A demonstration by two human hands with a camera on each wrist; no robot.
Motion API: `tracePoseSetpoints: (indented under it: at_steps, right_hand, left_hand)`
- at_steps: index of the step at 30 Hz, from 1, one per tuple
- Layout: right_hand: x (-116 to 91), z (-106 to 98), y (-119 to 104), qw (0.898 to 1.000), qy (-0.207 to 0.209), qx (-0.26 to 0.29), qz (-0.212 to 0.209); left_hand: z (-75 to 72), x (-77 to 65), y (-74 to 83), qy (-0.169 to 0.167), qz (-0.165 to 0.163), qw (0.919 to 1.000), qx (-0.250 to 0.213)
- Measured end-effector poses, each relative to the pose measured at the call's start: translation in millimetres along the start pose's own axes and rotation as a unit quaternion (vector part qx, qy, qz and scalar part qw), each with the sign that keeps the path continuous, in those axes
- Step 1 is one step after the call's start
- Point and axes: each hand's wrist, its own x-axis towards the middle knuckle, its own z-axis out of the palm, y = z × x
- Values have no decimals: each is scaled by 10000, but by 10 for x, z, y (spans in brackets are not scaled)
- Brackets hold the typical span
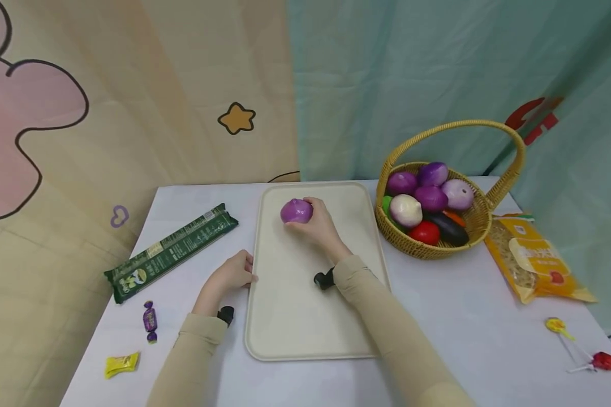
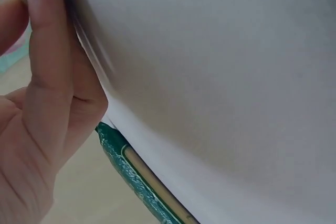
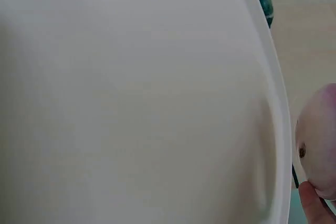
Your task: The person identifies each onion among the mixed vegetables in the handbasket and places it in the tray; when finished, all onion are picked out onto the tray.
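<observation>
A purple onion (image 1: 296, 211) is in my right hand (image 1: 322, 227), over the far part of the cream tray (image 1: 300, 316). In the right wrist view the onion (image 3: 319, 142) shows at the right edge, pale pink with a dark spot, and a fingertip (image 3: 311, 199) lies against it. My left hand (image 1: 230, 272) is at the tray's left side. Its thumb and fingers pinch the rim, as the left wrist view shows at the top left of the hand (image 2: 44, 77).
At the back right stands a wicker basket (image 1: 427, 252) of onions, a tomato and an eggplant. Right of it lies an orange packet (image 1: 539, 260), with two lollipops (image 1: 603, 361) in front. A long green packet (image 1: 175, 251) and two wrapped candies (image 1: 150, 322) lie left.
</observation>
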Motion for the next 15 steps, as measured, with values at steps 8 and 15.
tracePoseSetpoints:
  at_steps: [8, 15]
  right_hand:
    - [152, 220, 50, 9991, -230, -303, 173]
    - [226, 233, 51, 9987, -243, -327, 315]
  left_hand:
    - [7, -7, -76, -16, -66, 9993, -363]
    - [-30, 13, -60, -93, -265, 9978, -601]
